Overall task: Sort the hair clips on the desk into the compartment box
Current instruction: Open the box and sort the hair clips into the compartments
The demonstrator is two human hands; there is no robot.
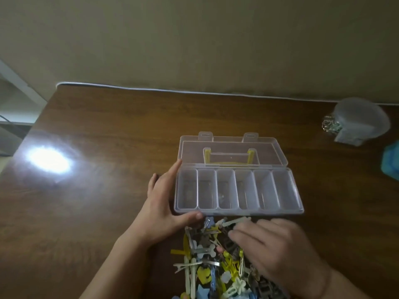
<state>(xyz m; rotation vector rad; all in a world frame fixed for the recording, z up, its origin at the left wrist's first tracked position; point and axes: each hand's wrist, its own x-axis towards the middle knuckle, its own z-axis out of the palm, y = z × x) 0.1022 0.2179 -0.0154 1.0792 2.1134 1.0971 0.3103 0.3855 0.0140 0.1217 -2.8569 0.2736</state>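
near the front edge of the wooden desk [108,147], a person is only starting to sort: all six compartments of the clear compartment box [238,209] are looking empty, its lid [232,155] lying open behind. the left hand [163,203] is bracing the box's left end, fingers straight along its wall and thumb against its front rim. the right hand [274,244] is resting loosely spread on the unsorted heap of hair clips [207,260] just in front of the box, grasping nothing that shows.
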